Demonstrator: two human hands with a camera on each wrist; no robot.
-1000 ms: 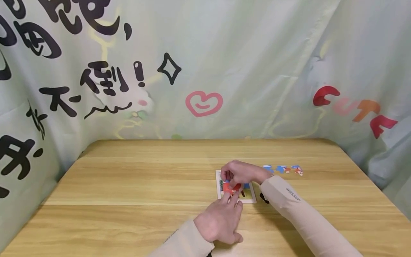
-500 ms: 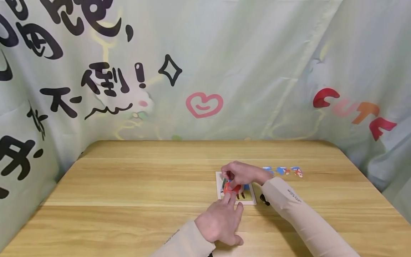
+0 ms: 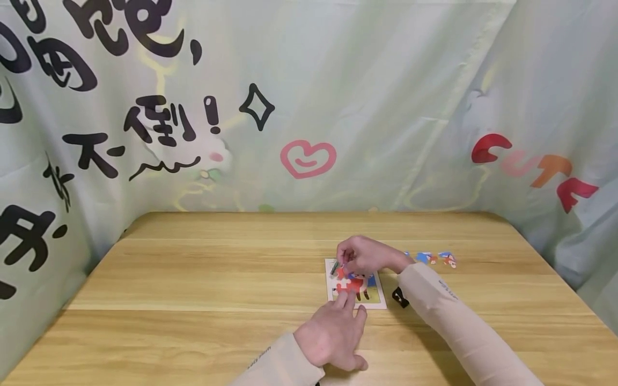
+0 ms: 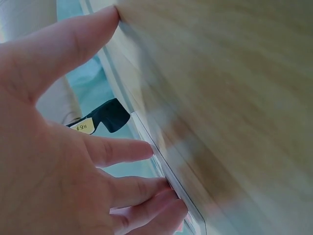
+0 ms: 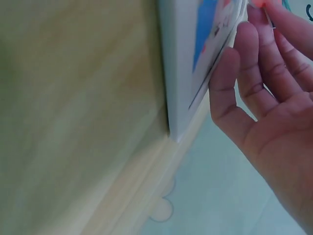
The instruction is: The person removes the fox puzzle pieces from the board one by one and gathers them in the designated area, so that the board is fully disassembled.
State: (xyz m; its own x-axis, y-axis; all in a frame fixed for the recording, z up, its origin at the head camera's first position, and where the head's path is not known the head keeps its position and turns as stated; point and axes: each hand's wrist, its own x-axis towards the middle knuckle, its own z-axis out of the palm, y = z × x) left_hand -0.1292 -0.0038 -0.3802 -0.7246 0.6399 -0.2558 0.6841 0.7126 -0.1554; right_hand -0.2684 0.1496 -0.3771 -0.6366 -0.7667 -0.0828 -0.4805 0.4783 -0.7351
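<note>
A jigsaw puzzle board (image 3: pixel 372 306) with a white border lies on the table, showing a picture in red, blue and yellow-green. Above its left part, my right hand (image 3: pixel 365 254) pinches a red puzzle piece (image 3: pixel 340 273) between thumb and fingers. In the right wrist view, the hand's other fingers (image 5: pixel 224 78) hang beside the board's edge, and only a bit of red shows at the top. My left hand (image 3: pixel 327 333) lies spread out, its fingertips on the board's near part and its thumb touching the table in the left wrist view. The right hand hides the board's far edge.
Loose puzzle pieces lie in a row behind the right forearm: a blue one with red (image 3: pixel 426 258), another beside it (image 3: pixel 447 259), and a third partly hidden. A black device (image 3: pixel 399 297) sits under the right wrist. A printed curtain (image 3: pixel 367 107) hangs behind the wooden table (image 3: pixel 193 289).
My right hand has shifted slightly up and to the right with the red piece, and more of the picture and a pale gap show beneath. The left hand has stayed nearly still.
</note>
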